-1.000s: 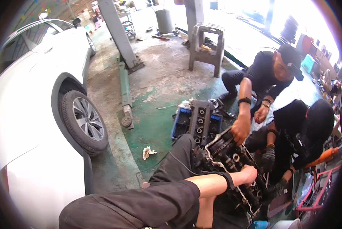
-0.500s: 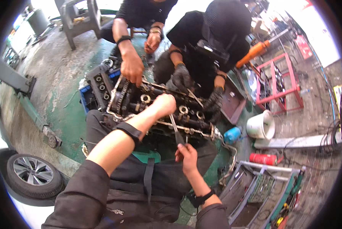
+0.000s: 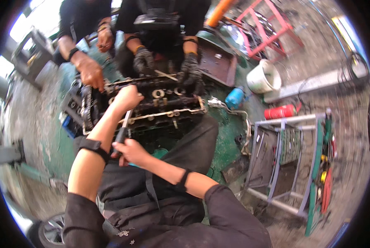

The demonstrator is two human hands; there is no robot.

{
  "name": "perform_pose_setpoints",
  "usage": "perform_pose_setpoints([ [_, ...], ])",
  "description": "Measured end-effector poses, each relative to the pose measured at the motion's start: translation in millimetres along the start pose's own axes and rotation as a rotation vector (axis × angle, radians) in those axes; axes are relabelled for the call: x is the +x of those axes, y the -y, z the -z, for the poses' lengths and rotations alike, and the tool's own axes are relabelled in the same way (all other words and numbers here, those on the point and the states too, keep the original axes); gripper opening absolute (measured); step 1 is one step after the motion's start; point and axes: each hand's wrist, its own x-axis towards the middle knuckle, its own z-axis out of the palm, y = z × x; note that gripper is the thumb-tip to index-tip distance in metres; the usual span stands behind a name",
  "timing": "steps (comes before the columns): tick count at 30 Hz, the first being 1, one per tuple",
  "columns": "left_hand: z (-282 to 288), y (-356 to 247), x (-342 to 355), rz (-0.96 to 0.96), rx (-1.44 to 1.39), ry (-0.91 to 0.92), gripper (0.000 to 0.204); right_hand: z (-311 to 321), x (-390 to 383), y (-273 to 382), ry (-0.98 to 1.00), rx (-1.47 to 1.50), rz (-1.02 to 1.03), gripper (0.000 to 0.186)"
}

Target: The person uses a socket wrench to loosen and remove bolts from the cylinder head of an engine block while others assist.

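Observation:
A long wrench (image 3: 126, 120) with a shiny shaft and a dark grip reaches from the engine cylinder head (image 3: 152, 108) toward my lap. Over its upper end, my left hand (image 3: 128, 98) is closed, hiding the wrench's head. My right hand (image 3: 131, 152) wraps round the dark grip at the lower end. The cylinder head lies across in front of my knees, with dark shafts, pale rings and a light-coloured edge. Whatever the wrench sits on is covered by my left hand.
Opposite, a co-worker's gloved hands (image 3: 189, 68) hold a thin stick over the engine; another person's bare hand (image 3: 91, 73) touches its left end. To the right are a metal tray (image 3: 226, 68), blue bottle (image 3: 234, 98), white bucket (image 3: 259, 78), red extinguisher (image 3: 281, 111) and tool cart (image 3: 290, 196).
The view has turned, so the scene sits differently. My right hand has swung the wrench's grip to the left, while my left hand stays over its upper end.

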Motion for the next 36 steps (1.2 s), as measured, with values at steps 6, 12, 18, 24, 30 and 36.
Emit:
perform_pose_setpoints([
  [6, 3.5, 4.4, 2.9, 0.002, -0.065, 0.016, 0.036, -13.3, -2.7, 3.8, -0.111, 0.060, 0.053, 0.025],
  [12, 9.3, 3.2, 6.3, 0.001, -0.206, 0.074, 0.025, 61.7, -66.9, 11.8, -0.296, 0.021, 0.072, 0.028],
  [18, 4.8, 15.9, 15.8, 0.023, -0.196, 0.069, 0.028, 127.1, -71.7, 44.1, -0.506, -0.099, 0.230, 0.029],
  [24, 0.5, 10.0, 5.1, 0.049, -0.182, 0.028, 0.038, 110.5, -80.5, 46.7, -0.219, -0.205, -0.008, 0.037],
  [30, 10.2, 12.6, -1.6, 0.069, -0.257, 0.109, 0.043, 27.9, -28.3, 16.2, 0.073, -0.073, -0.099, 0.037],
  [36, 5.5, 5.5, -2.4, 0.091, -0.194, 0.053, 0.036, -22.8, 44.2, 2.7, -0.032, -0.076, 0.028, 0.038],
])
